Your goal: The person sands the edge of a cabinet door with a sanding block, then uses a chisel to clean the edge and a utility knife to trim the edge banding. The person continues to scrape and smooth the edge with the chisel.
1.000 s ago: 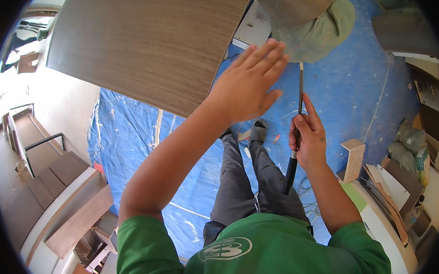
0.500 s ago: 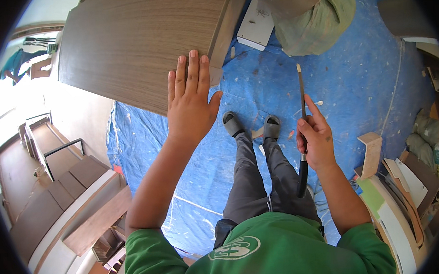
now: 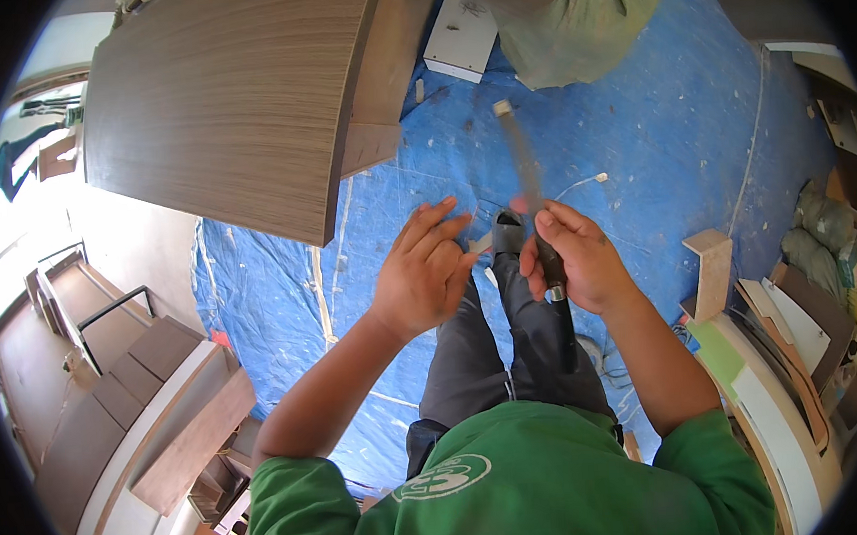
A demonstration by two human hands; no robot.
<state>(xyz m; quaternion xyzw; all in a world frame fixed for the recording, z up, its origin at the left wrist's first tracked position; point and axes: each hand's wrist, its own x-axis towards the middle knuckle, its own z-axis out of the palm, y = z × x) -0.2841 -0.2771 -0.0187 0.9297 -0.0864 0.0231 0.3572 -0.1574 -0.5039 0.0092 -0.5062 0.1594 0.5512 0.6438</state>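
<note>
My right hand (image 3: 583,261) is wrapped round a long, flat hand file (image 3: 523,161) with a black handle and a silver collar. Its blade is smeared by motion and points away from me, and its tip looks pale. My left hand (image 3: 419,276) hovers over the floor with its fingers loosely apart, holding nothing. Beyond it, at the far left, stands a large brown wood-grain panel (image 3: 222,109), part of a cabinet-like piece. The left hand is apart from the panel's near corner.
A blue tarp (image 3: 655,159) with scraps on it covers the floor. At the far side are a white box (image 3: 462,33) and a greenish cloth bundle (image 3: 581,32). Boards and panels (image 3: 800,330) lean at the right; brown boards (image 3: 98,425) lie left. A person (image 3: 7,173) is at the far left.
My left hand has come off the panel and drawn back toward me. The file has swung leftward in my right hand, its flat face now showing. The view has shifted slightly.
</note>
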